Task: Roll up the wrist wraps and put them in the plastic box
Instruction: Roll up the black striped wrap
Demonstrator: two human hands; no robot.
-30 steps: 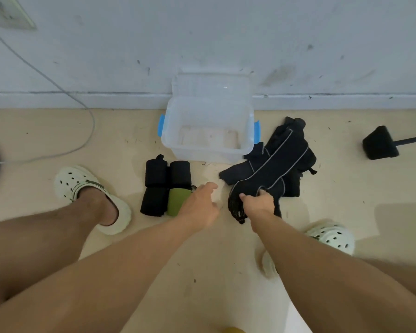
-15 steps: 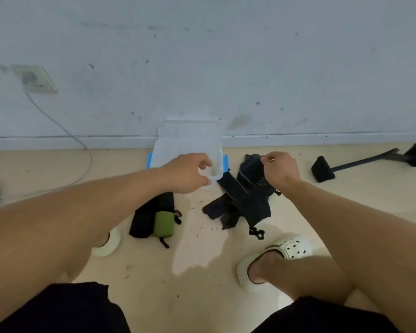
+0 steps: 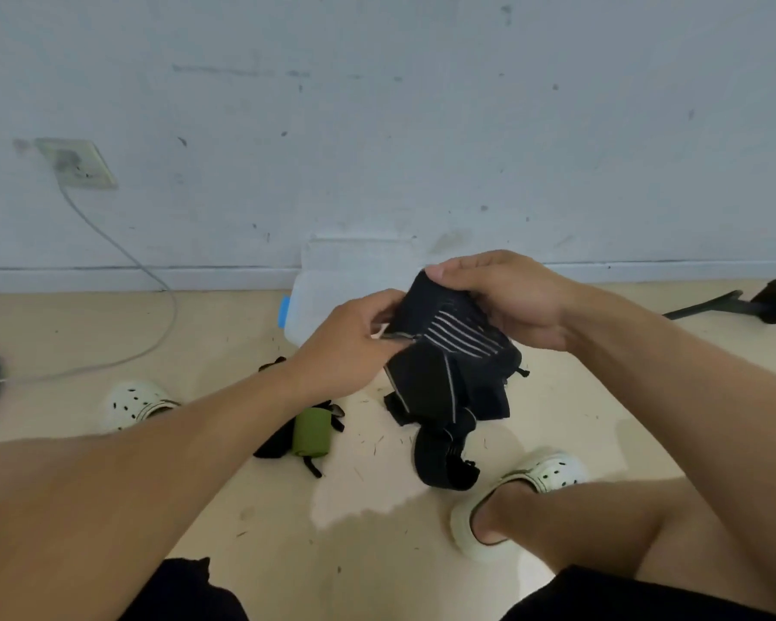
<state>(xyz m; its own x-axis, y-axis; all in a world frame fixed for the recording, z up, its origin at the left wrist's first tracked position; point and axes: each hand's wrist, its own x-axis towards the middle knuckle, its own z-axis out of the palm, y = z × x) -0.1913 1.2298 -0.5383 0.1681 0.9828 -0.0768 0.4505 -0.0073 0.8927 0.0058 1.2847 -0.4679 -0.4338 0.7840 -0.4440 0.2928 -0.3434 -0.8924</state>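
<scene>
The left hand (image 3: 346,347) had left the box (image 3: 319,302) and joined the right hand (image 3: 507,298); both hands' fingers pinched 1 black wrap (image 3: 449,333), raised above the floor (image 3: 377,531) before the box.

- Plastic box (image 3: 308,302) at 12 o'clock against the wall: its opening is mostly screened by both hands and the black wrist wrap (image 3: 449,333) held between them.
- Loose wraps (image 3: 444,396) on the floor at 5 o'clock of the box, blocking that approach.
- Rolled wraps, one green (image 3: 311,431), lie at 7 o'clock.
- Bare floor (image 3: 368,441) between both piles gives a passage toward the box.
</scene>
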